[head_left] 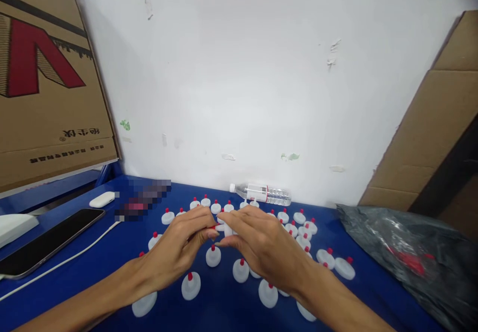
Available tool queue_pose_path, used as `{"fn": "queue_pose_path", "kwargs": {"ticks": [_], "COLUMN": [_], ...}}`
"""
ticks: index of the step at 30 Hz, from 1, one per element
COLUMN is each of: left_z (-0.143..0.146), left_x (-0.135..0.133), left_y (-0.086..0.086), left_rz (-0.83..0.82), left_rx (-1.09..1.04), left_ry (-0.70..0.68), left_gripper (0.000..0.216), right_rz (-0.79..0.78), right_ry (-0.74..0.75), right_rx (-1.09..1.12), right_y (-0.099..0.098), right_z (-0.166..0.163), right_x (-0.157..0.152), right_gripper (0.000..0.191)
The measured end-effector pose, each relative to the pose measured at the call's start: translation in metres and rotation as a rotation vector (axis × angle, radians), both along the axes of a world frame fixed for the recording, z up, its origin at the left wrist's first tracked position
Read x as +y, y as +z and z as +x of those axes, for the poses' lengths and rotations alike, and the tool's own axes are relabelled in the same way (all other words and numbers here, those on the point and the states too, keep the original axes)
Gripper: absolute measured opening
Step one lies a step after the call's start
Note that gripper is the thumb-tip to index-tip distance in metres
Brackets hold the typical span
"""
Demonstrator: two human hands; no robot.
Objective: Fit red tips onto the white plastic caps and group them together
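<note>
Above the blue table, my two hands meet at one white nozzle lid (227,229), held sideways with its tip pointing left. My right hand (263,242) is closed around the white body of this lid, hiding most of it. At the nozzle's tip, the thumb and fingers of my left hand (188,235) pinch a small red cap (214,227). Several similar white lids, most with red caps on their nozzles, stand on the table around and beneath my hands; one such lid (213,256) is just below my fingertips.
A clear water bottle (261,193) lies along the white wall. At left are a phone (52,240), a white case (102,199), a white cable (74,259) and a cardboard box (56,88). On the right lies a dark plastic bag (377,232) with red pieces on it, beside more cardboard (429,138).
</note>
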State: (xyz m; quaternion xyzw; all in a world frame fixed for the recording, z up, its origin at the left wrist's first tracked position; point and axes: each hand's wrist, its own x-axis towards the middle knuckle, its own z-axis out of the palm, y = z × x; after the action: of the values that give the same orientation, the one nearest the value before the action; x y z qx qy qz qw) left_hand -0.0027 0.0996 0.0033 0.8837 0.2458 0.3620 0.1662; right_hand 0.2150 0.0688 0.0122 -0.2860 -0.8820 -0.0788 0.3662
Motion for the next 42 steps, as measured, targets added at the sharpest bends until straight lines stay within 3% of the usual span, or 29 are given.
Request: {"fn": "queue_pose_path", "kwargs": {"ticks": [4, 11, 16, 21, 30, 38, 42], "left_z": [0.003, 0.002, -0.001, -0.002, -0.003, -0.002, -0.005], "left_x": [0.000, 0.017, 0.027, 0.031, 0.032, 0.032, 0.036], "left_y": [-0.001, -0.013, -0.027, -0.033, -0.036, -0.036, -0.038], "left_rz": [-0.027, 0.216, 0.248, 0.337, 0.324, 0.368, 0.385], "left_rx": [-0.022, 0.238, 0.473, 0.643, 0.705, 0.605, 0.533], "left_ry": [0.021, 0.180, 0.242, 0.228, 0.222, 0.187, 0.214], "left_gripper": [0.037, 0.020, 0.031, 0.033, 0.036, 0.035, 0.035], "right_rz": [0.088, 0.004, -0.068, -0.153, -0.268, -0.299, -0.326], "right_ry": [-0.033, -0.329, -0.504, -0.627, -0.684, -0.612, -0.489], "right_rx": [-0.096, -0.278, -0.168, -0.190, -0.291, -0.233, -0.205], "right_y": [0.005, 0.014, 0.006, -0.010, -0.024, -0.022, -0.014], "right_z": [0.002, 0.017, 0.044, 0.064, 0.072, 0.074, 0.066], "right_x": [-0.002, 0.012, 0.035, 0.053, 0.062, 0.059, 0.051], "right_gripper": [0.028, 0.021, 0.006, 0.011, 0.021, 0.023, 0.022]}}
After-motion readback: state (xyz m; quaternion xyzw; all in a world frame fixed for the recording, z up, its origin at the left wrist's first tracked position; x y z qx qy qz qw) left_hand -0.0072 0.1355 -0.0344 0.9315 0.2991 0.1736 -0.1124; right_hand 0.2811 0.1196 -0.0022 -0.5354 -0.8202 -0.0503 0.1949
